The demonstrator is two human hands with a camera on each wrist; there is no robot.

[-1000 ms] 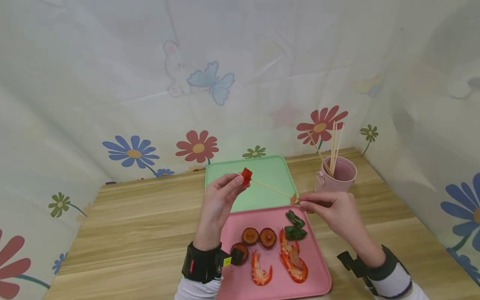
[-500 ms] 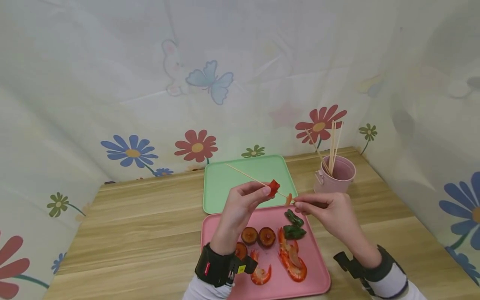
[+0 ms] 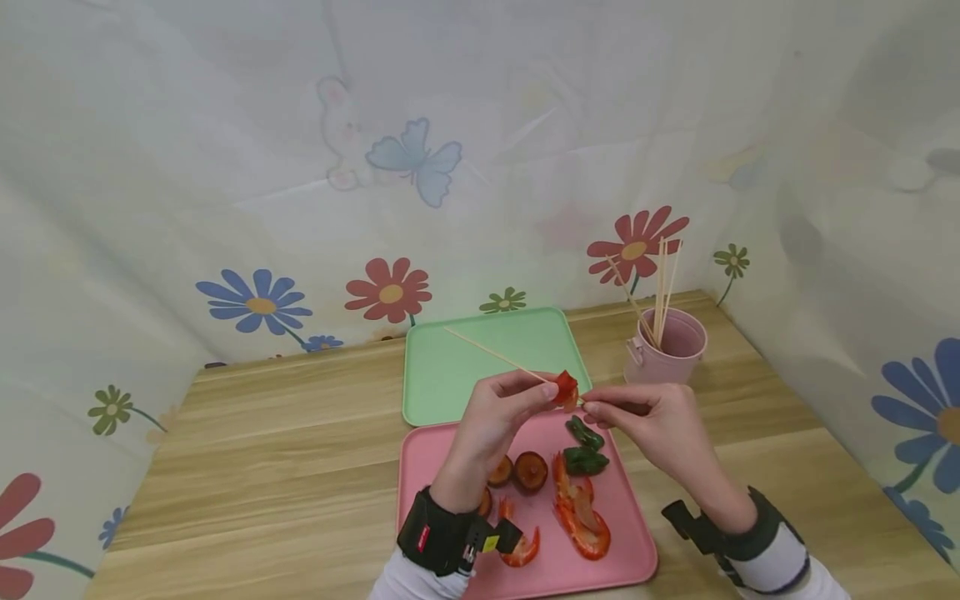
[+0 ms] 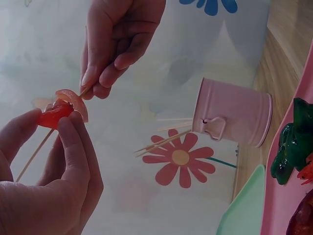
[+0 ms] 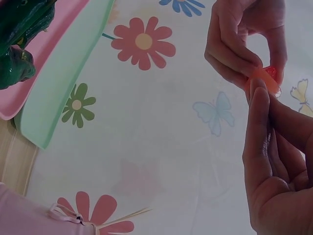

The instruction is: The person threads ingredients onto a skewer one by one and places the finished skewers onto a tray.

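Right now the person's left hand is pinching a glossy red, folded piece of food, its thumb and fingertips gripping opposite sides. That red piece is sitting at the very tips of the grip, and a thin pale wooden skewer is running through it, its long bare part slanting away past the fingers. Right against the red piece, on the side facing the other hand, a thin pale-orange slice is riding on the skewer. Opposite, the right hand is pinching the skewer's near end between thumb and fingers, its grip closing just beside the slice. Both hands are hovering above a pink rectangular tray, where shiny dark-green pieces and orange-red curled shrimp are lying. Beyond, a pale-green tray is resting on the wood-grained desk, and a pink pail is holding more skewers.
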